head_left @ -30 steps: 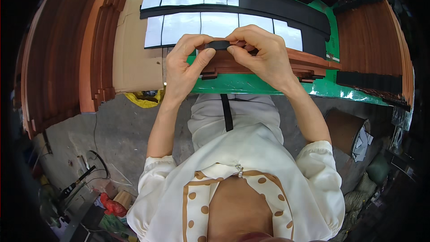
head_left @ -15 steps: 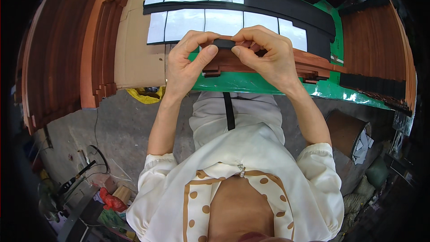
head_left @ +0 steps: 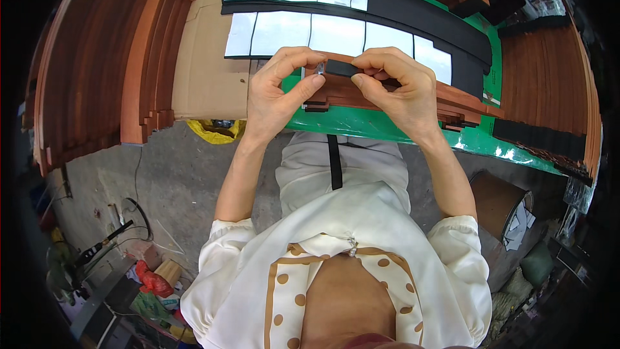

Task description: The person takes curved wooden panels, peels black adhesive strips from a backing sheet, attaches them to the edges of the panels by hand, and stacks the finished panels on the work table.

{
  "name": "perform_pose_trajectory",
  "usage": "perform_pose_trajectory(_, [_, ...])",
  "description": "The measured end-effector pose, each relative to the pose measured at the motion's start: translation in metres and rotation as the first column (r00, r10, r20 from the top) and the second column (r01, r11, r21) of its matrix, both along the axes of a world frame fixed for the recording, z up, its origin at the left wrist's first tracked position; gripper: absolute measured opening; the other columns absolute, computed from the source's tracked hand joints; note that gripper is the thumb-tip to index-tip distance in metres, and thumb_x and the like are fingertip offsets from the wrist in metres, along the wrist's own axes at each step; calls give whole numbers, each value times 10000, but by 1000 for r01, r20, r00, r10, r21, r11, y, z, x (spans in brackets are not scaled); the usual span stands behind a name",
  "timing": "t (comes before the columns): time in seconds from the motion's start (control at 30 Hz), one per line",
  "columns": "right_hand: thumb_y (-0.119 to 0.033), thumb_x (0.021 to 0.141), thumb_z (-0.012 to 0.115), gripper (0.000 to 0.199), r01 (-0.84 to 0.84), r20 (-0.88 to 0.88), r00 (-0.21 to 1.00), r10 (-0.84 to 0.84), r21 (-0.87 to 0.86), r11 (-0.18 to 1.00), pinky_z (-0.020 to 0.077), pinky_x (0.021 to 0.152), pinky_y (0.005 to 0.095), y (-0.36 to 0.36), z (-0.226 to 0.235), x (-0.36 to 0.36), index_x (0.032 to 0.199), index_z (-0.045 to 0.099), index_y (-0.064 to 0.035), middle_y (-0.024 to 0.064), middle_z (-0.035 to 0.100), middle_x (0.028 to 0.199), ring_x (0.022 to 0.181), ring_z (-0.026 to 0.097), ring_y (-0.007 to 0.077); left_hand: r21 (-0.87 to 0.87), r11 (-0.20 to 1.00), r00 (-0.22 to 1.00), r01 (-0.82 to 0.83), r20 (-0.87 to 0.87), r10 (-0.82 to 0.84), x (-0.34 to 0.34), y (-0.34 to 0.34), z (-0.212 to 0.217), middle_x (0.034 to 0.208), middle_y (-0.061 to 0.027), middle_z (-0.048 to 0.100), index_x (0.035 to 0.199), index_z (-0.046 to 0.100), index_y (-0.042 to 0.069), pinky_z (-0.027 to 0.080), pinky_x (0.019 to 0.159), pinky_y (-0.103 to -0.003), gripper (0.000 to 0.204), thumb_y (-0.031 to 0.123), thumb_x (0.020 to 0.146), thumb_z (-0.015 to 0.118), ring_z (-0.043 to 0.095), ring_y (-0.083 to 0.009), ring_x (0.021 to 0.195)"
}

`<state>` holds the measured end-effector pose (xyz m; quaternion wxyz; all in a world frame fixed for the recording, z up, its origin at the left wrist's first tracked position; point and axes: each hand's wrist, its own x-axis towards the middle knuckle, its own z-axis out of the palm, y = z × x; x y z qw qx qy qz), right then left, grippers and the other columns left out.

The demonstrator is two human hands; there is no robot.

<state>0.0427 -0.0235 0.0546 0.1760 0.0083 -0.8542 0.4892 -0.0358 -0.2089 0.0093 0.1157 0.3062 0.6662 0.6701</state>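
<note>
My right hand point(head_left: 402, 90) pinches the right end of a short black foam-like strip point(head_left: 341, 68) between thumb and fingers. Opposite it, at the strip's left end, my left hand point(head_left: 279, 87) is closed in a pinch on a small pale shiny piece point(head_left: 320, 68), perhaps thin film. Beneath both hands lie reddish-brown wooden slats point(head_left: 352, 97) near the front edge of the green-covered table point(head_left: 361, 118). Just beyond are black sheets with white backing pieces point(head_left: 336, 32).
Stacked reddish-brown boards point(head_left: 90, 58) stand at the left beside flat cardboard point(head_left: 210, 84). Another board stack point(head_left: 542, 84) with black ends is at the right. Below the table are a yellow bag point(head_left: 216, 130) and a brown drum point(head_left: 497, 203) holding white scraps.
My left fingers have come off the black strip's left end, and a pale shiny bit now shows between them. More of the strip's flat face is visible. The whole view has shifted slightly.
</note>
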Motion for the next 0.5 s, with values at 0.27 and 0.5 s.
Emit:
perform_pose_trajectory(0.27, [-16,742,708,154,0,-15,1000,0,44,999,523,586,225,0,-1,0,888,683,25,65,671,857,687,635,118,-9,1000,1000,-20,2,20,1,1,2,1074,-73,589,1044,641,-15,428,876,-279,239,-1,807,674,538,-147,1000])
perform_pose_trajectory(0.5, [-16,739,712,149,1,-25,1000,0,40,999,518,581,224,0,-3,-1,883,687,17,62,674,863,683,633,117,-3,1000,1000,-22,-10,22,0,2,1,1070,-73,592,1041,640,-16,428,877,-277,235,12,811,679,543,-148,994])
